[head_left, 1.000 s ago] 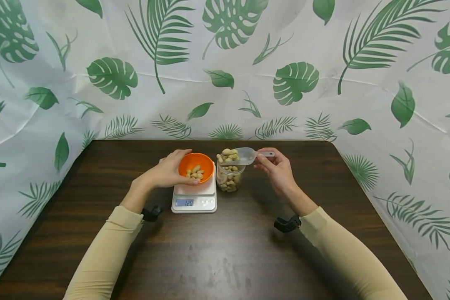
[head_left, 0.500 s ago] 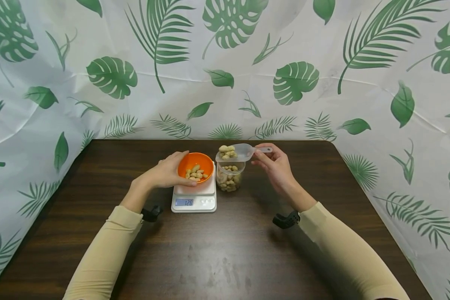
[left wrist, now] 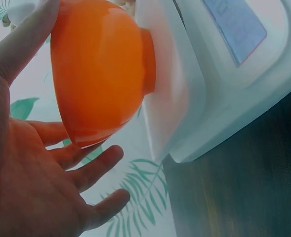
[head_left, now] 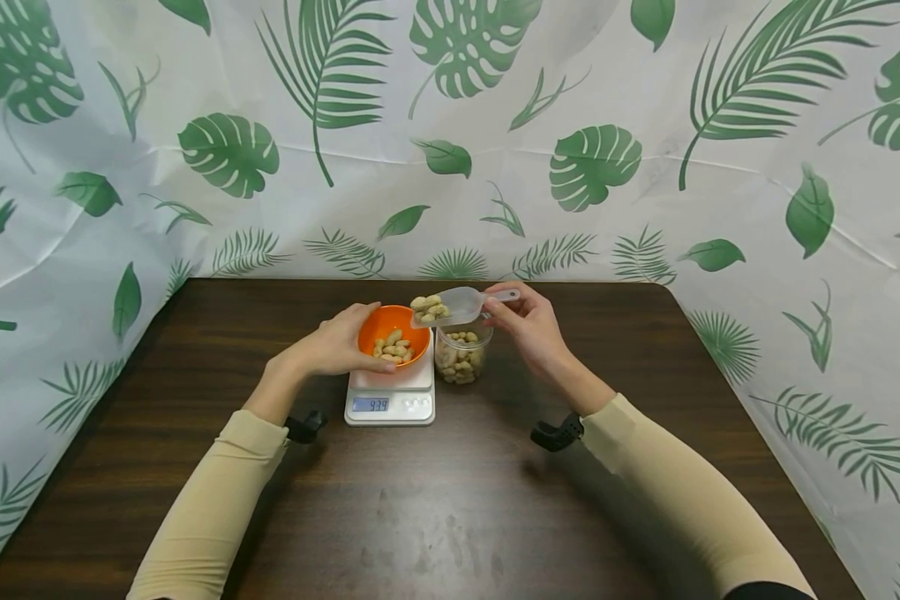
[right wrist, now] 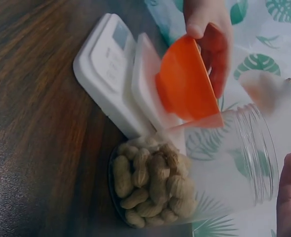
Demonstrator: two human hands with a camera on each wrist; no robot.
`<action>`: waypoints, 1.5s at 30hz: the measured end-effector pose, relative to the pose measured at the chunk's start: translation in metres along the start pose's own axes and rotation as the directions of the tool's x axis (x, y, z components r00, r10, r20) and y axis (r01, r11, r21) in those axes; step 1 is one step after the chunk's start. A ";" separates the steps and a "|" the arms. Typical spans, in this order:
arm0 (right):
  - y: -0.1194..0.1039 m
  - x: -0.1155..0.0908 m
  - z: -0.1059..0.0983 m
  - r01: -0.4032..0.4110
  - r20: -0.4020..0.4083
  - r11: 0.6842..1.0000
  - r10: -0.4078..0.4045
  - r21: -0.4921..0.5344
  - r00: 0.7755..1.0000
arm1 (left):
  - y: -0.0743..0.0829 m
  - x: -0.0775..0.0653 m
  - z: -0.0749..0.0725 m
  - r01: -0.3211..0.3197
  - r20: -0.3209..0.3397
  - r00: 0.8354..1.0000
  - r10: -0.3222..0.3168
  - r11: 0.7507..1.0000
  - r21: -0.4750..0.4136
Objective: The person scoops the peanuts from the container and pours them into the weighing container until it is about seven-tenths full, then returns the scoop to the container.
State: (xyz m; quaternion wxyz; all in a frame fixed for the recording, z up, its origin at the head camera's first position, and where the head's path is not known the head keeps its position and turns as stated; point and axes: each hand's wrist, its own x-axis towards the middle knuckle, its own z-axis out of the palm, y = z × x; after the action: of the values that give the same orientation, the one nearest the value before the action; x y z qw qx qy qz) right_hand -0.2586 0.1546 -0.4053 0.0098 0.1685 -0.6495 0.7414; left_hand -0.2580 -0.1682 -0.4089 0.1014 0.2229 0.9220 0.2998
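Observation:
An orange bowl (head_left: 394, 337) with several peanuts in it stands on a white kitchen scale (head_left: 389, 408). My left hand (head_left: 337, 342) holds the bowl's left side, thumb at the near rim and fingers at the far side; in the left wrist view the lower fingers (left wrist: 98, 168) are spread off it. My right hand (head_left: 528, 327) pinches the handle of a translucent scoop (head_left: 461, 306). Unshelled peanuts (head_left: 429, 308) lie in the scoop, whose front end is above the bowl's right rim. A clear jar (right wrist: 224, 163), part filled with peanuts, stands just right of the scale.
The dark wooden table (head_left: 435, 517) carries the scale and the jar near its back edge. Behind it hangs a white leaf-patterned sheet (head_left: 495, 150). Lit digits show on the scale's display (head_left: 371, 405). A black wrist camera (head_left: 557, 433) hangs below the right wrist.
My right hand has lifted the loaded scoop a little off the jar's mouth and moved it left to the bowl. The left hand stays at the bowl. The scale's digits have changed.

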 end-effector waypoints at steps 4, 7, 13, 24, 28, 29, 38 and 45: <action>-0.002 0.001 0.003 -0.001 0.008 0.997 0.001 -0.081 1.000 | -0.001 0.001 0.001 0.008 0.004 1.000 -0.008 1.000 -0.008; -0.004 0.003 0.005 0.005 0.017 0.994 -0.003 -0.107 1.000 | -0.002 0.001 0.001 0.008 0.006 1.000 -0.008 1.000 -0.018; -0.007 0.004 0.005 0.010 0.030 0.990 -0.005 -0.142 1.000 | -0.002 0.001 0.001 0.001 0.008 1.000 -0.001 1.000 -0.028; -0.016 0.008 0.005 0.047 0.083 0.957 -0.024 -0.287 0.996 | -0.001 0.000 0.001 -0.008 -0.004 1.000 0.007 1.000 -0.030; -0.022 0.009 0.009 0.081 0.123 0.925 -0.037 -0.372 0.992 | -0.001 0.000 0.001 -0.004 -0.006 1.000 0.004 1.000 -0.026; -0.023 0.009 0.009 0.083 0.125 0.921 -0.037 -0.381 0.991 | 0.000 0.000 0.001 -0.005 -0.006 1.000 0.005 1.000 -0.024; -0.027 0.011 0.010 0.091 0.131 0.915 -0.042 -0.393 0.990 | 0.000 -0.001 0.001 -0.002 -0.002 1.000 0.001 0.999 -0.047; -0.031 0.010 0.006 0.089 0.123 0.909 -0.042 -0.406 0.992 | 0.001 -0.001 0.000 -0.008 -0.003 1.000 0.008 0.999 -0.041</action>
State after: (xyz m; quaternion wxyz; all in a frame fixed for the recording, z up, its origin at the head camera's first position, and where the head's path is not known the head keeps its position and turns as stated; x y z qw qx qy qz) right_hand -0.2595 0.1518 -0.3720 0.0339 0.2255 -0.7843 0.5770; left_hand -0.2564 -0.1680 -0.4080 0.1035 0.2240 0.9150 0.3192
